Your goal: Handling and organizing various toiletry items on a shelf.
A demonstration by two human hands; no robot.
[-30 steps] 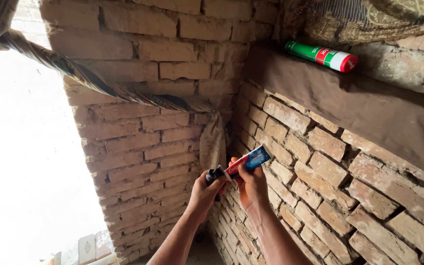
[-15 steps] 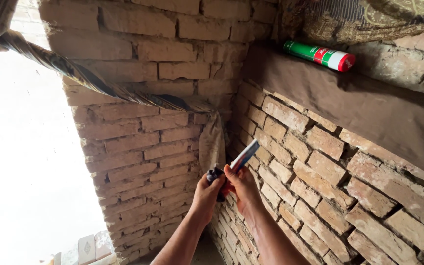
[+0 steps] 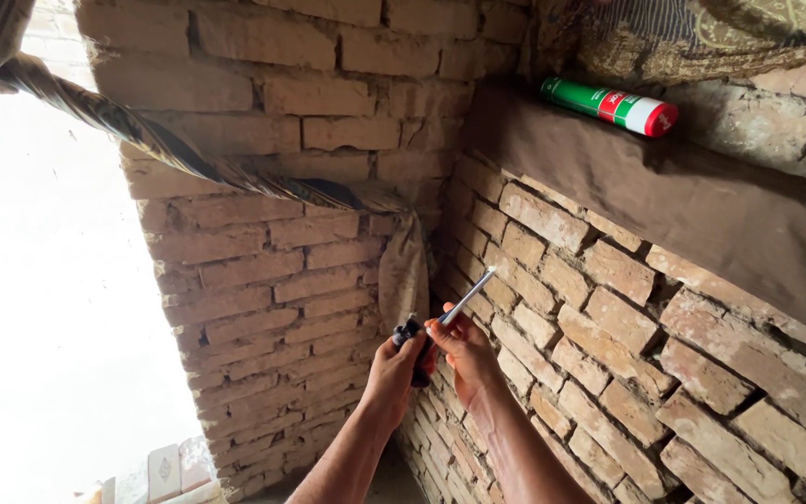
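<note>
Holding two things together at the corner of a brick wall (image 3: 282,280): the left hand (image 3: 392,369) is closed around a dark brush handle (image 3: 410,336), and the right hand (image 3: 464,350) pinches a toothpaste tube (image 3: 466,299) seen edge-on. The tube's long axis rises from the hands up and to the right, its lower end meeting the brush head between both hands. Farther off, a cloth-covered ledge (image 3: 701,215) carries a green, red and white tube (image 3: 608,105) lying on its side.

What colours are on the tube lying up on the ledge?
The tube is green, red and white, with a red cap end. The head view shows it.
</note>
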